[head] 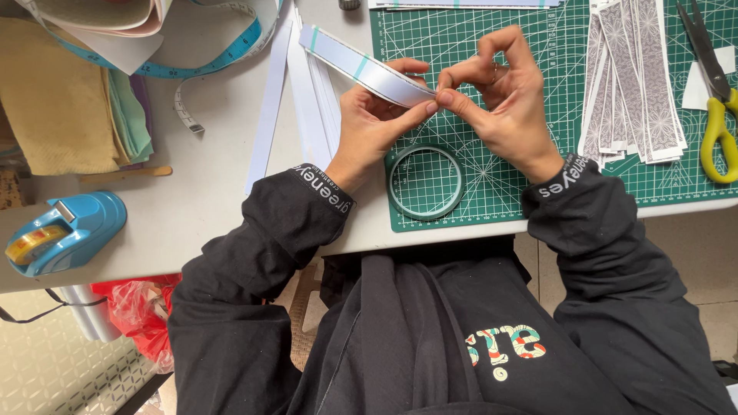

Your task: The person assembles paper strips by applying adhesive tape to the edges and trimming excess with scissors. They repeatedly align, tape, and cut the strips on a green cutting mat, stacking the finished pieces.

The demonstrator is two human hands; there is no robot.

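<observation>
Head view, looking down: left hand (374, 119) curled under a long white paper strip (361, 68), thumb and fingers pinching its near end. Right hand (503, 96) meeting it from the other side, thumb and forefinger pressed together on the same end of the strip, remaining fingers arched above. Strip slanting up and away to the left, with thin pale-green bands across it, held clear above the green cutting mat (492, 177). Just below the hands, lying flat on the mat, a ring-shaped roll of tape (393, 192). More white strips (311, 100) lying on the table beside the left hand. Further right on the mat, a fanned stack of grey patterned strips (634, 77) and yellow-handled scissors (719, 115). Far left, a blue tape dispenser (65, 230) and a blue measuring tape (200, 61).
</observation>
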